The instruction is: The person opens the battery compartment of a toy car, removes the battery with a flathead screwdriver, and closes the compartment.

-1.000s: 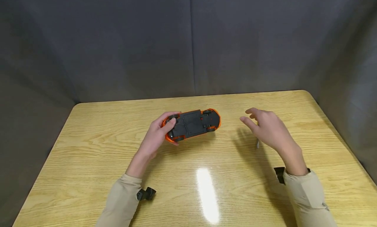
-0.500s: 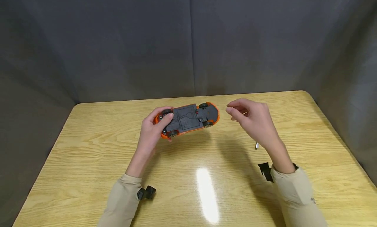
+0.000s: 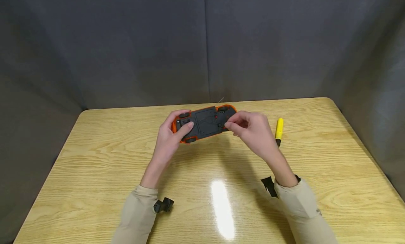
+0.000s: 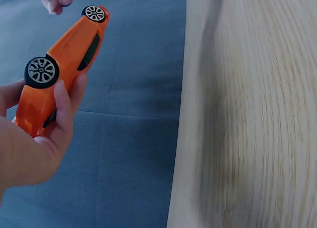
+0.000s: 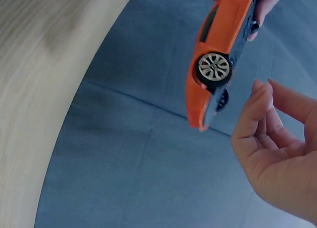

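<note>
My left hand [image 3: 171, 131] grips an orange toy car [image 3: 205, 122] by one end, thumb on its black underside, which faces up toward the head camera. In the left wrist view, the orange side and two silver-spoked wheels [image 4: 41, 72] show. My right hand [image 3: 253, 131] is beside the other end, thumb and index tips together, other fingers curled. Its fingertips overlap the underside near a wheel in the head view, while in the right wrist view a small gap separates the hand [image 5: 277, 144] from the car [image 5: 218, 50]. Nothing clearly shows between these fingertips.
A yellow highlighter [image 3: 279, 131] with a black end lies on the wooden table [image 3: 95, 173], right of my right hand. Dark cloth panels [image 3: 126, 50] stand behind the table and at both sides. A bright light reflection crosses the front middle of the table.
My right hand has moved left to the car, its thumb and index tips closing together, uncovering the highlighter. My left hand has shifted and tilted the car slightly.
</note>
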`<state>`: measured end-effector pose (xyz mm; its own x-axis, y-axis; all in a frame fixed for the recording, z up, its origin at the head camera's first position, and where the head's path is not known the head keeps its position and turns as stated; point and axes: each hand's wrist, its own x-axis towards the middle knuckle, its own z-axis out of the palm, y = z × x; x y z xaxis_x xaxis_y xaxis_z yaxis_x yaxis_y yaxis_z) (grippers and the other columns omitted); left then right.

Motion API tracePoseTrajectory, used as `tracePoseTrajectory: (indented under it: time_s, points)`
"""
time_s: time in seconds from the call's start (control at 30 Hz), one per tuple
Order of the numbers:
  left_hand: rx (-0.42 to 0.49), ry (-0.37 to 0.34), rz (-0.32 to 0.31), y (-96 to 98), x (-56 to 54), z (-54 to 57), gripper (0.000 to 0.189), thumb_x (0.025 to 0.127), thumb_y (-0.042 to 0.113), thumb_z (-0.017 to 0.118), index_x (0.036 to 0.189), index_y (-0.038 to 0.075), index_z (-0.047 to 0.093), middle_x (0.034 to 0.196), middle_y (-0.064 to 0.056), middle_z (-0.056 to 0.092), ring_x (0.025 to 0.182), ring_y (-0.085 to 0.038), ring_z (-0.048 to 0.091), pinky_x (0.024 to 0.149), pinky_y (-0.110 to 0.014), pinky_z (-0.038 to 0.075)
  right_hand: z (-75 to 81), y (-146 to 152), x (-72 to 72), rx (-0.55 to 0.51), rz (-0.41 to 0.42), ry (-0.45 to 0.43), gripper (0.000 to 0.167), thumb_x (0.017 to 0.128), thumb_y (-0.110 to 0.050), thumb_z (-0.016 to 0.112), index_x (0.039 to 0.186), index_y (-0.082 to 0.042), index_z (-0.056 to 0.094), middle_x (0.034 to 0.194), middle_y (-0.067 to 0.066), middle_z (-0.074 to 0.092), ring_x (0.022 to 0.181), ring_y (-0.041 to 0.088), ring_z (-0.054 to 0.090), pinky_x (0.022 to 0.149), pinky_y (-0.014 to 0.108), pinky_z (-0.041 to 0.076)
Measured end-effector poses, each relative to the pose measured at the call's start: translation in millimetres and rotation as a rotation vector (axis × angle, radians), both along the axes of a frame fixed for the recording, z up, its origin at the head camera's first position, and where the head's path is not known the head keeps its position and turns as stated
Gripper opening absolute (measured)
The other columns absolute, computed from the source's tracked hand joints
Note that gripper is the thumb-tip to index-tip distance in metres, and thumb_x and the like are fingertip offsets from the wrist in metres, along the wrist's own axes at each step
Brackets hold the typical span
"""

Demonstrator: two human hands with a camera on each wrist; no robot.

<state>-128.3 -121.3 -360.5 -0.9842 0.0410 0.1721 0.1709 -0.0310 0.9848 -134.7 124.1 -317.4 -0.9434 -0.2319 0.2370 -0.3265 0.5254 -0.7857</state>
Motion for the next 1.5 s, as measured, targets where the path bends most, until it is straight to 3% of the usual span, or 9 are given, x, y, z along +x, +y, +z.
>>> tracePoseTrajectory:
  time_s: [0.17, 0.4, 0.63, 0.9, 1.1, 1.33, 1.5]
  points:
    - [0.002, 0.011, 0.055, 4.1, -0.5, 1.5, 0.036, 0.099, 0.004, 0.066, 0.135, 0.004, 0.063, 0.117, -0.018, 0.064, 0.089, -0.024, 0.066, 0.056, -0.032, 0.059, -2.3, -6, -3.1, 0.008, -0.005, -0.016, 0.004, 0.095, -0.008, 0.075, 0.093, -0.005, 0.078, 0.073, 0.003, 0.068, 0.065, 0.022, 0.063, 0.055, 0.029, 0.048]
    - [-0.017, 0.07, 0.077, 8.1, 1.8, 3.9, 0.034, 0.099, 0.009, 0.066, 0.132, 0.005, 0.064, 0.115, -0.016, 0.065, 0.085, -0.022, 0.066, 0.051, -0.03, 0.056, -3.3, -10, -5.6, 0.021, -0.03, -0.038, 0.005, 0.095, -0.009, 0.075, 0.093, -0.005, 0.078, 0.077, 0.007, 0.072, 0.064, 0.018, 0.064, 0.058, 0.03, 0.05]
    - [-0.023, 0.16, 0.13, 8.2, 1.8, -1.1, 0.031, 0.096, 0.008, 0.066, 0.128, 0.007, 0.068, 0.112, -0.013, 0.068, 0.081, -0.022, 0.066, 0.045, -0.029, 0.053, -5.7, -14, -6.9, 0.041, -0.03, -0.035, 0.005, 0.093, -0.008, 0.076, 0.089, -0.006, 0.078, 0.072, 0.003, 0.069, 0.061, 0.02, 0.06, 0.058, 0.031, 0.047]
    - [0.004, 0.205, 0.212, 5.4, 2.7, -8.7, 0.025, 0.096, 0.007, 0.069, 0.121, 0.007, 0.071, 0.111, -0.01, 0.07, 0.073, -0.02, 0.067, 0.038, -0.029, 0.05, -9.4, -16, -5.7, 0.055, 0.005, -0.088, 0.006, 0.093, -0.008, 0.076, 0.087, -0.006, 0.076, 0.069, 0.001, 0.066, 0.059, 0.017, 0.055, 0.055, 0.029, 0.044]
    - [0.013, 0.232, 0.216, 7.1, 1.4, -11.8, 0.022, 0.099, 0.013, 0.07, 0.118, 0.003, 0.073, 0.109, -0.012, 0.07, 0.075, -0.02, 0.069, 0.042, -0.027, 0.053, -12.3, -18, -4.7, 0.056, 0.029, -0.107, 0.007, 0.092, -0.008, 0.076, 0.085, -0.007, 0.076, 0.065, -0.001, 0.064, 0.058, 0.016, 0.054, 0.054, 0.029, 0.043]
    - [-0.002, 0.228, 0.219, 9.9, 1.2, -13.9, 0.021, 0.1, 0.014, 0.07, 0.118, 0.003, 0.074, 0.112, -0.012, 0.071, 0.084, -0.02, 0.071, 0.057, -0.028, 0.061, -13.8, -21, -3.6, 0.086, 0.017, -0.085, 0.008, 0.092, -0.008, 0.076, 0.084, -0.007, 0.075, 0.063, -0.002, 0.061, 0.055, 0.015, 0.049, 0.054, 0.03, 0.041]
    - [-0.006, 0.233, 0.226, 10.5, 1.2, -15.8, 0.02, 0.1, 0.014, 0.07, 0.117, 0.003, 0.074, 0.113, -0.012, 0.072, 0.082, -0.019, 0.071, 0.05, -0.026, 0.058, -14.3, -21, -2.6, 0.114, 0.027, -0.112, 0.011, 0.093, -0.009, 0.077, 0.082, -0.007, 0.074, 0.063, -0.001, 0.063, 0.054, 0.015, 0.048, 0.058, 0.032, 0.042]
